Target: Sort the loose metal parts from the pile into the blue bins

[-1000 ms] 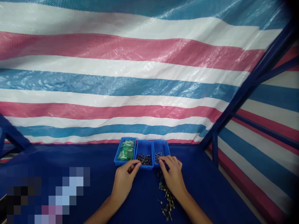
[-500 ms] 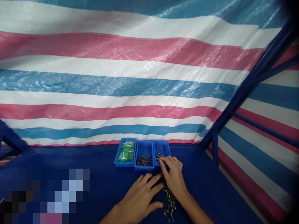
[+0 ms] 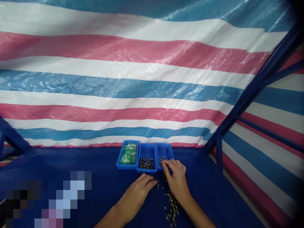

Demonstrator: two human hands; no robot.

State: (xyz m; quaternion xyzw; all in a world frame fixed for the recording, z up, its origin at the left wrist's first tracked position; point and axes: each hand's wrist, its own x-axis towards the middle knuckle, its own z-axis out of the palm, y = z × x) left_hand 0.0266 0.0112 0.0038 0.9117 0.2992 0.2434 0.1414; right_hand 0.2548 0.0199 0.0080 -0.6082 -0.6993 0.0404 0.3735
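Observation:
My left hand (image 3: 137,192) rests on the blue table top (image 3: 204,190) with its fingers curled, just in front of the middle bin. A few loose metal screws (image 3: 171,202) lie scattered below my right hand (image 3: 177,180), whose fingertips reach the front corner of the right blue bin (image 3: 165,150). That bin holds silver screws (image 3: 161,160). Dark screws (image 3: 146,163) fill the bottom of the middle bin (image 3: 146,151), and green bagged parts (image 3: 128,154) lie in the left bin (image 3: 120,158). Anything inside either hand is hidden.
A pink, white and blue striped tarp (image 3: 118,79) forms the back and right walls. A dark blue metal frame (image 3: 251,85) runs up the right side. A pixelated patch (image 3: 57,199) covers the lower left of the view.
My left hand has moved from the middle bin's front edge down onto the table, its fingers spreading and then curling. My right hand stays by the right bin.

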